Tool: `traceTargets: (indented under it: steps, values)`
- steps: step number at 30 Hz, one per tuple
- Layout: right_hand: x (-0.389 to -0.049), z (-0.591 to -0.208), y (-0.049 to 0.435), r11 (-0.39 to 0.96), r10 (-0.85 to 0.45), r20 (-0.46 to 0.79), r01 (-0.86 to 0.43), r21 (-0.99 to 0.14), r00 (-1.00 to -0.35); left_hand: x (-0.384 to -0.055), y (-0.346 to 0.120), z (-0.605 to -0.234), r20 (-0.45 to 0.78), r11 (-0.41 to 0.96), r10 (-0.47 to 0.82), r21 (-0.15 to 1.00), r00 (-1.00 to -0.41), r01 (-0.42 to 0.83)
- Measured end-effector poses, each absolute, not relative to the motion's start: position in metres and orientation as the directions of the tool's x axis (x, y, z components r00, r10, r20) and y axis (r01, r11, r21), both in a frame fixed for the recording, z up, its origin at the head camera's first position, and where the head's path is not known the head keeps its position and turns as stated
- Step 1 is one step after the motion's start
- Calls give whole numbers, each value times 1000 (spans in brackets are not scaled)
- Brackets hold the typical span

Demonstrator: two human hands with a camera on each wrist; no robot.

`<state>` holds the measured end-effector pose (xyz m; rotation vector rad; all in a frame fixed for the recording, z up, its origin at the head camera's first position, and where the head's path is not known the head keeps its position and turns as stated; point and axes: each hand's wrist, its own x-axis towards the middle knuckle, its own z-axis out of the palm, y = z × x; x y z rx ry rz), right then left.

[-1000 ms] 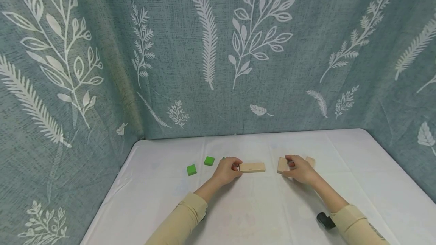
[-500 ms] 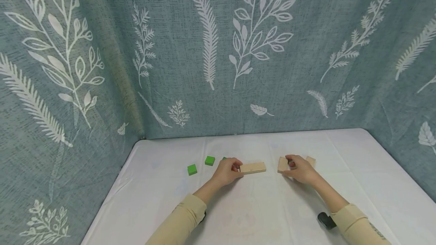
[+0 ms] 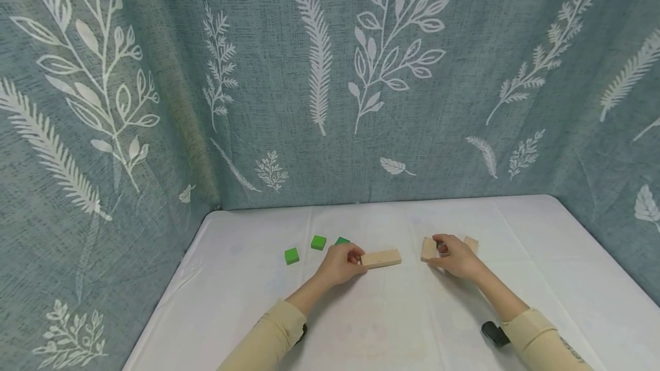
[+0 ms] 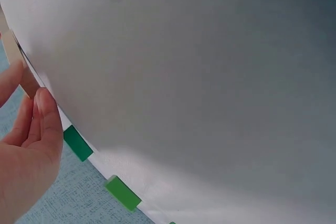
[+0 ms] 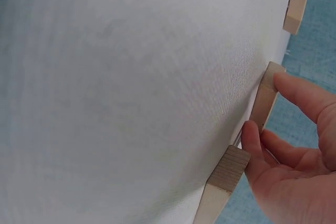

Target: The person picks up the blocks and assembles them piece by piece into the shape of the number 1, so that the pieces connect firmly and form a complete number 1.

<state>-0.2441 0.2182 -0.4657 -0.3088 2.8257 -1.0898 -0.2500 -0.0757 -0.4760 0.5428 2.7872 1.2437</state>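
My left hand (image 3: 340,262) pinches the left end of a long, pale wooden block (image 3: 382,258) lying on the white table, thumb on the near side and fingers on the far side. My right hand (image 3: 456,256) holds a second wooden block (image 3: 427,249) by its near and far ends; the right wrist view shows thumb and fingertips on this block (image 5: 265,98). Behind the right hand lies a third wooden block (image 3: 471,243), partly hidden by it; its end nearly meets the fingers in the right wrist view. A gap separates the two held blocks.
Left of the left hand sit two bright green blocks (image 3: 291,256) and one dark green block (image 3: 342,241), partly covered by that hand. A patterned curtain (image 3: 330,85) rises behind the white table (image 3: 232,302). A black device (image 3: 495,334) is at the right cuff.
The long block has turned slightly, its left end coming nearer to me with the left hand. More of the dark green block shows. The right hand has stayed in place.
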Motion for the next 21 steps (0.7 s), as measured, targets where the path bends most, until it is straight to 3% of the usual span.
traceTargets:
  steps: [21]
  values:
    - [-245,-468,219,725,-217,4,-164,-669,-976,-217,-91,-471,96,524,373,799,-923,295]
